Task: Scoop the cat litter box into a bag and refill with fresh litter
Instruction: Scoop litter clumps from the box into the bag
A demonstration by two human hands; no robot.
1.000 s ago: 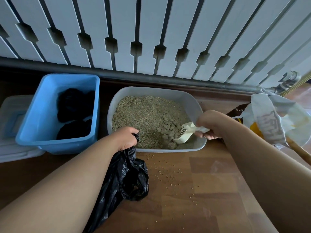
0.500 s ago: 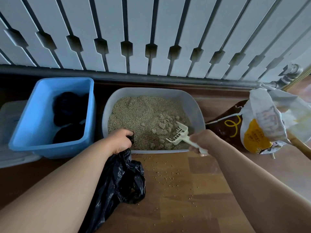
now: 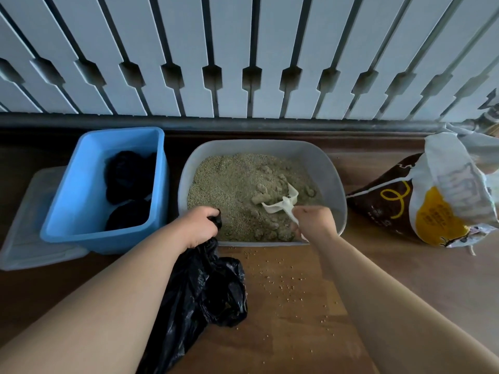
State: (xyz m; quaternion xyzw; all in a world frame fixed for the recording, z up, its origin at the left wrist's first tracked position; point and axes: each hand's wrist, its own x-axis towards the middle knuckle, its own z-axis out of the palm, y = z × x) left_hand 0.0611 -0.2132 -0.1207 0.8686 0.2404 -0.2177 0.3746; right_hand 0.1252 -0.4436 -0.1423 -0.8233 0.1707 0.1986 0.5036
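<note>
A grey litter box (image 3: 333, 182) sits on the wooden floor, filled with beige litter (image 3: 229, 182) and several clumps near its front right. My right hand (image 3: 314, 222) grips the handle of a white slotted scoop (image 3: 283, 202), whose head rests tilted in the litter among the clumps. My left hand (image 3: 198, 225) is at the box's front left rim, closed on the top of a black plastic bag (image 3: 205, 290) that hangs crumpled onto the floor under my forearm. A brown, white and yellow bag of fresh litter (image 3: 421, 201) lies on its side to the right of the box.
A blue plastic bin (image 3: 81, 211) with dark bundles inside stands left of the litter box, on a clear plastic lid (image 3: 24, 238). White slatted railing (image 3: 243, 55) and a dark rail close off the far side. Spilled litter grains (image 3: 283, 282) dot the floor in front.
My right hand pulled back from the box's right side to its front edge, swinging the scoop so its head now points away from me into the clumps. My left hand kept hold of the bag.
</note>
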